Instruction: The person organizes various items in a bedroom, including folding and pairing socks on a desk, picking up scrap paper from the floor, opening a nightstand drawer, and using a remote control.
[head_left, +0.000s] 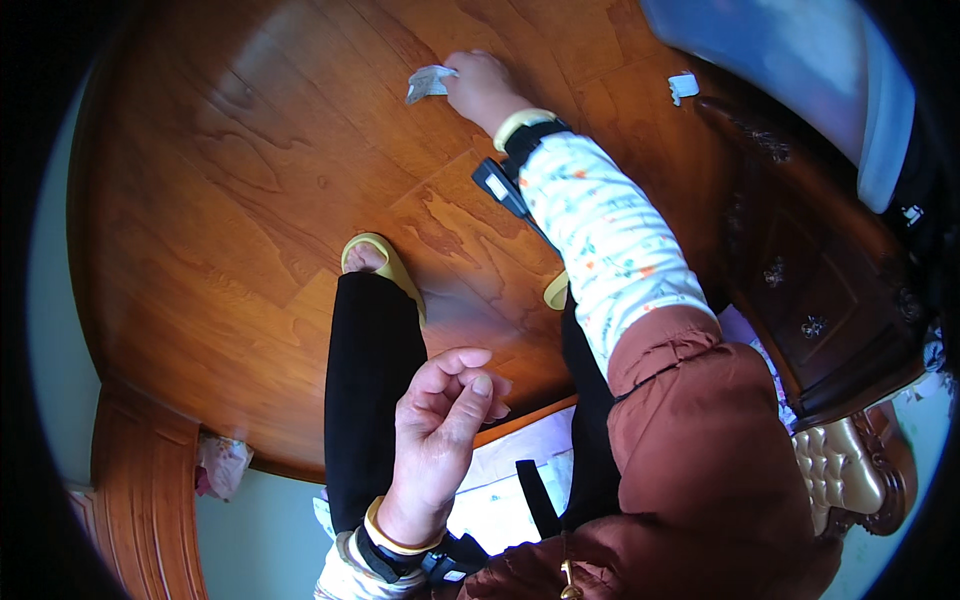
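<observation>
Over the wood-plank floor, my right hand (486, 84) reaches far forward, its fingers closed on a small crumpled piece of printed paper (429, 83). My left hand (450, 420) is raised in front of my body, above my left leg, with its fingers loosely curled and nothing seen in them. Both wrists wear a pale bangle and a black strap with a small black device. Off to the right lies another small white paper scrap (683, 88), beside the corner of a dark carved wooden cabinet.
The dark wooden cabinet (810, 255) stands at the right, below a bluish glossy panel (780, 67). My yellow slippers (397, 274) are on the wooden floor (247, 195). A tufted gold headboard (836, 469) is at lower right, a wooden door frame (146, 495) at lower left.
</observation>
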